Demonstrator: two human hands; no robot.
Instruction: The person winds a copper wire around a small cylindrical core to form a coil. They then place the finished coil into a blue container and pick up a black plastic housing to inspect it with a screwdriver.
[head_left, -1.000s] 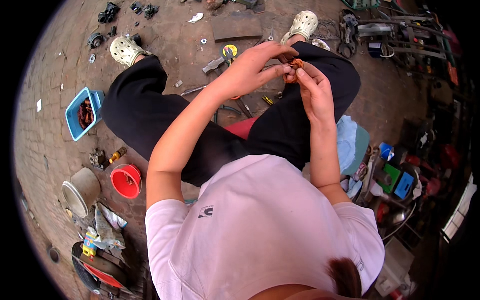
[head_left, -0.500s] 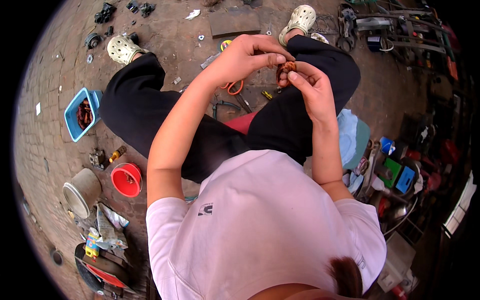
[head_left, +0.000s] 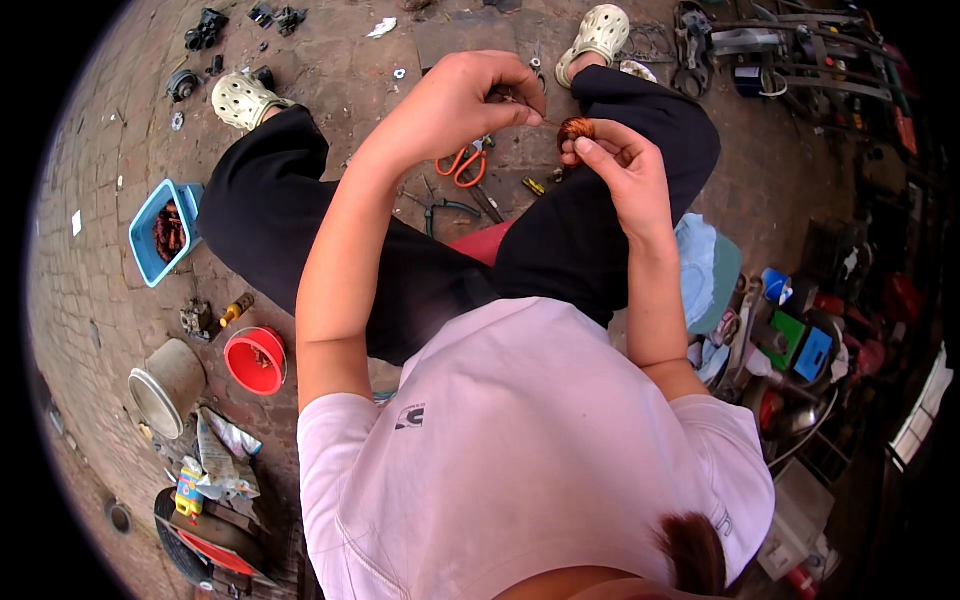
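A small bundle of coiled copper wire (head_left: pixel 575 130) is held between the thumb and fingers of my right hand (head_left: pixel 635 180), above my right leg. To its left, my left hand (head_left: pixel 450 105) is closed in a pinch, thumb against the fingers. A thin strand seems to run from that pinch to the bundle. My curled left fingers partly hide what else lies in the palm. Beneath my hands on the ground are orange-handled scissors (head_left: pixel 462 168), dark-handled pliers (head_left: pixel 450 208) and a small yellow tool (head_left: pixel 534 187).
To my left stand a blue basin (head_left: pixel 138 235) with reddish-brown pieces, a red bucket (head_left: pixel 240 375) and a pale bucket (head_left: pixel 150 400). Metal parts (head_left: pixel 207 30) lie at the far left. Assorted tools and a green box (head_left: pixel 787 340) crowd my right side.
My left hand has drawn away from the copper bundle, moving left and slightly up, and a strand shows in the gap. My right hand has stayed nearly in place.
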